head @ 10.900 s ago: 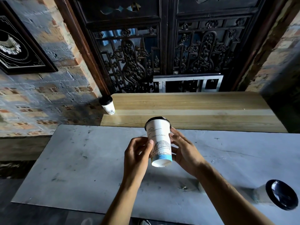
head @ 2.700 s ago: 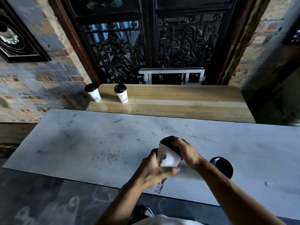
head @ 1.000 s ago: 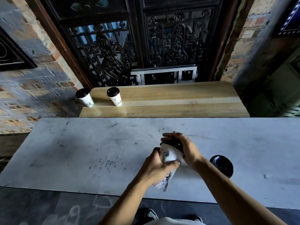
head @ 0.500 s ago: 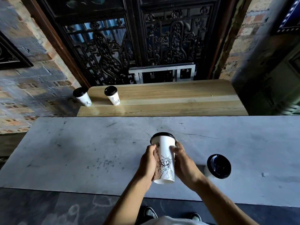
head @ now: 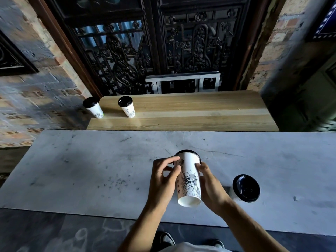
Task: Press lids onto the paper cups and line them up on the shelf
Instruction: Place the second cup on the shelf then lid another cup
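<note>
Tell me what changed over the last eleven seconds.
A second lidded cup now stands on the wooden shelf, right of the first cup. A third cup, lid pressed on a second ago, is now raised, tilted away, between the left hand and right hand. Another lidded cup stays on the grey table, and the first cup stays on the shelf.

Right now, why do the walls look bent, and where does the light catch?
Head view: the wide-angle lens bows the brick walls and table edges; soft glare sits on the lid at right; the held cup stays sharp; the corners fall dark.
</note>
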`<state>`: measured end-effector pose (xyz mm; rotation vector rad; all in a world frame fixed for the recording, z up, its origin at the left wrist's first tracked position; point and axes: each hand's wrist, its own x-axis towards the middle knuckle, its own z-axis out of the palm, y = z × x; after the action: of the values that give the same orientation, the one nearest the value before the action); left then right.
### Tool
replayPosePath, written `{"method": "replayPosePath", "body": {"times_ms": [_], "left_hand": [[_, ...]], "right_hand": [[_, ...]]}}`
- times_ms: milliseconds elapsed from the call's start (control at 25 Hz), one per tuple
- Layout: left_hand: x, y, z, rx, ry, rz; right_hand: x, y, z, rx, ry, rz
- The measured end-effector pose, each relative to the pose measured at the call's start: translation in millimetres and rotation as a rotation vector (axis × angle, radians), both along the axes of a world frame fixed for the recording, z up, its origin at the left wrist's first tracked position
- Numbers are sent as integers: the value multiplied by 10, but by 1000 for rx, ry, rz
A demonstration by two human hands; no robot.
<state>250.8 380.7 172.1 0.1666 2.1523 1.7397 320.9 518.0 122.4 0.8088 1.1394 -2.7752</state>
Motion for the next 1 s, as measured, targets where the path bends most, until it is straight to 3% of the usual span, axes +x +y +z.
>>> {"method": "replayPosePath", "body": {"times_ms": [560, 1000], "left_hand": [[-45, -17, -111, 25, 35, -7], [-104, -44, -118, 3, 145, -12]], "right_hand": [[-6, 55, 84, -26, -74, 49], [-55, 122, 72, 69, -112, -39]]}}
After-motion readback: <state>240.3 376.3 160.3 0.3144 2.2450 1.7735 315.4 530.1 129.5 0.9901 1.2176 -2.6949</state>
